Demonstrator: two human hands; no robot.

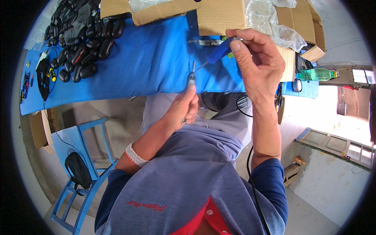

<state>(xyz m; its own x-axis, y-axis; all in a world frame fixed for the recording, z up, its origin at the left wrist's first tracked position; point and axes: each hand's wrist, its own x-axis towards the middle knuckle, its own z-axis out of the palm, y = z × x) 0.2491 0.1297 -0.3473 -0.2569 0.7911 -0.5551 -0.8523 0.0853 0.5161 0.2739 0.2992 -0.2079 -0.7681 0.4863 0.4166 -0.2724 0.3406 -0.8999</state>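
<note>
My right hand (261,64) is raised over the table's right half, its thumb and fingers closed round the end of a screwdriver (219,51) with a blue handle. The screwdriver's thin shaft slants down to the left and meets a small dark part (192,78) with a thin metal rod standing up from it. This part is pinched in my left hand (182,107), just off the table's near edge; its exact kind cannot be made out. Behind the screwdriver lies a narrow metallic piece (209,42) on the blue cloth, partly covered by the handle.
Many black rounded pieces (90,51) are heaped at the back left of the blue-covered table (149,62). Cardboard boxes (221,17) and clear plastic wrap (262,19) stand along the far side. A green bottle (319,74) lies at right. A blue chair (66,145) bears a black bag (77,170).
</note>
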